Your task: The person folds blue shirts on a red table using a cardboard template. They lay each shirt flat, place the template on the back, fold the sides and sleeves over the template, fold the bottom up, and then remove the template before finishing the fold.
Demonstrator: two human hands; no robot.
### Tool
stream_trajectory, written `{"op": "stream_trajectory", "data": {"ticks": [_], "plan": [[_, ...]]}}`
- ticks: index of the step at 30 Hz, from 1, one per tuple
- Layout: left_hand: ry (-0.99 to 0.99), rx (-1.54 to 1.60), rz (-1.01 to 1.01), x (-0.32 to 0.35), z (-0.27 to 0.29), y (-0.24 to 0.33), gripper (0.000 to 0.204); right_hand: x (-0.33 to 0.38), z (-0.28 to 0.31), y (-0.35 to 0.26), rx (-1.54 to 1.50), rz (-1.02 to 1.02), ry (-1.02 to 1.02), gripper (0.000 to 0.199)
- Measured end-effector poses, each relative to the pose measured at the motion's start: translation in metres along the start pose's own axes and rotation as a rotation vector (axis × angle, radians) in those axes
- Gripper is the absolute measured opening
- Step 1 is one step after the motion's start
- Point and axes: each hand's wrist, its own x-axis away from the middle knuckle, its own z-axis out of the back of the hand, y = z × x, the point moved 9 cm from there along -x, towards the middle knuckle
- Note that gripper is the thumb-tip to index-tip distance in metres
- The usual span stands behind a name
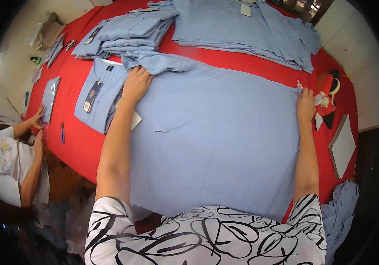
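Note:
A light blue shirt (216, 137) lies spread out in front of me, its near part hanging toward my body. My left hand (138, 83) grips its cloth at the upper left, beside the bunched sleeve (165, 62). At the far right corner, the fingers of my right hand (305, 105) are closed on the shirt's edge. Just left of my left forearm is a folded blue shirt (103, 92) with a dark hang tag (92, 97); my forearm hides part of it.
Stacks of folded blue shirts (127, 33) and unfolded ones (242, 33) lie at the back of the red-covered table (77, 152). A tape roll (335, 86) and a white board (343, 148) are at right. A co-worker at left touches a bagged garment (50, 99), near a blue pen (62, 132).

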Motion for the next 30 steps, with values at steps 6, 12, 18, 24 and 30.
{"op": "stream_trajectory", "data": {"ticks": [6, 12, 18, 24, 30], "plan": [[-0.137, 0.064, 0.36, 0.055, 0.058, 0.019, 0.034, 0.062, 0.064, -0.028, -0.005, 0.015, 0.089, 0.039], [-0.262, 0.184, 0.455, 0.146, 0.084, 0.03, 0.048, 0.165, 0.049, -0.08, -0.13, 0.061, -0.267, 0.05], [-0.167, 0.16, 0.334, 0.153, 0.108, 0.01, 0.027, 0.168, 0.043, -0.079, -0.063, -0.027, -0.308, 0.055], [0.261, 0.17, 0.513, 0.191, 0.151, -0.028, 0.017, 0.168, 0.039, -0.079, -0.08, -0.043, -0.303, 0.056], [0.179, -0.226, 0.551, 0.212, 0.147, -0.009, 0.024, 0.166, 0.043, -0.05, -0.254, -0.01, -0.116, 0.047]]}}
